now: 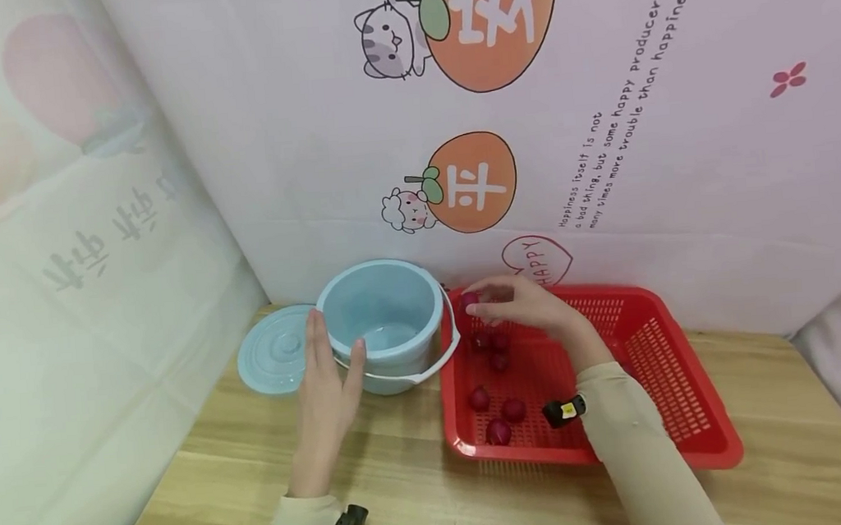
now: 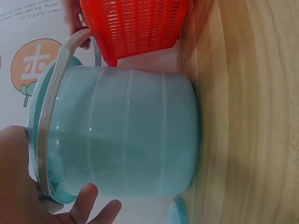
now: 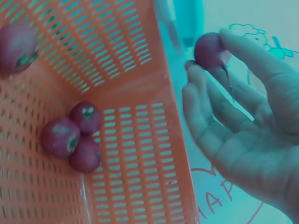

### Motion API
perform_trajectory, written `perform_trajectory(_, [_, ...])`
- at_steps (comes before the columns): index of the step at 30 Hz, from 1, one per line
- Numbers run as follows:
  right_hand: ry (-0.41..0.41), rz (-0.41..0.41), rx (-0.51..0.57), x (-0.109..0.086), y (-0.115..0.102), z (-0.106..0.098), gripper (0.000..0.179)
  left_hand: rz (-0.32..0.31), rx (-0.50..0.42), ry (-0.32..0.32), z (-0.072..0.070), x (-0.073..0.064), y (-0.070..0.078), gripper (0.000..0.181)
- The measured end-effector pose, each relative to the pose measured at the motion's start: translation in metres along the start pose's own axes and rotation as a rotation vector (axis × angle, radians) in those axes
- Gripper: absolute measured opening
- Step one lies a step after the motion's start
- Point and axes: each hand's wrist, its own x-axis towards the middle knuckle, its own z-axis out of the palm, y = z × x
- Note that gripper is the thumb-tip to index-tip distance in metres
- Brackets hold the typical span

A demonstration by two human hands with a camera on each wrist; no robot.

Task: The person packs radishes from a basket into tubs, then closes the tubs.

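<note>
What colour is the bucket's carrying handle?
The handle is white; it shows best in the head view.

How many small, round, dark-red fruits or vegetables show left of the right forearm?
7: one piece in the right hand; three clustered farther back in the red plastic basket; three nearer. The right arm may hide others.

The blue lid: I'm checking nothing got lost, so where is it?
In the head view, the blue lid lies on the table, just left of the blue bucket.
</note>
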Motion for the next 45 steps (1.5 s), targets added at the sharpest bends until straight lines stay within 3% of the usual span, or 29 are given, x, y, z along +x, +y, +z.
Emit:
perform_trajectory(5, [0.065, 0.019, 0.227, -0.003, -0.006, -0.003, 0.05, -0.002, 0.007, -0.003, 0.0, 0.001, 0.0, 0.085])
perform_trajectory(14, [0.061, -0.034, 0.396, 0.002, -0.012, 0.007, 0.05, -0.019, 0.002, -0.012, 0.001, 0.001, 0.0, 0.085])
perform_trajectory(24, [0.017, -0.045, 0.381, 0.016, -0.029, 0.036, 0.048, -0.02, -0.004, -0.009, 0.001, -0.002, -0.002, 0.085])
perform_trajectory(31, [0.031, -0.031, 0.365, 0.025, -0.038, 0.051, 0.047, -0.028, -0.008, -0.017, 0.0, -0.002, 0.0, 0.086])
perform_trajectory(38, [0.031, -0.05, 0.377, 0.031, -0.041, 0.061, 0.045, -0.012, -0.005, 0.014, -0.001, -0.002, 0.0, 0.084])
perform_trajectory(45, [0.066, -0.068, 0.246, 0.031, -0.044, 0.065, 0.047, -0.017, 0.036, 0.013, 0.0, -0.002, 0.001, 0.083])
